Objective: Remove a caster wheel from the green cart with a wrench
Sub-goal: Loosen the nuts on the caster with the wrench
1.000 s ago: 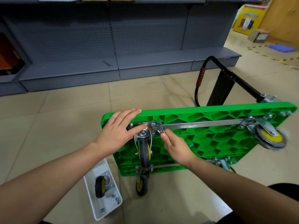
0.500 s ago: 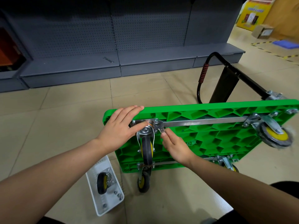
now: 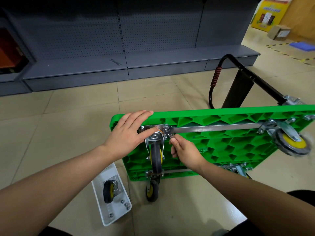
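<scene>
The green cart [image 3: 221, 143] stands on its edge on the floor, exposing the caster wheel [image 3: 156, 157] between both hands. The left hand [image 3: 127, 135] lies flat, steadying its mount, while the right hand [image 3: 185, 151] pinches the wrench [image 3: 168, 132] on a nut just above.

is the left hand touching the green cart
Touching. The head view shows the left hand lying flat on the green cart, its straight fingers resting over the top edge and its thumb pressed against the metal plate of the caster wheel.
</scene>
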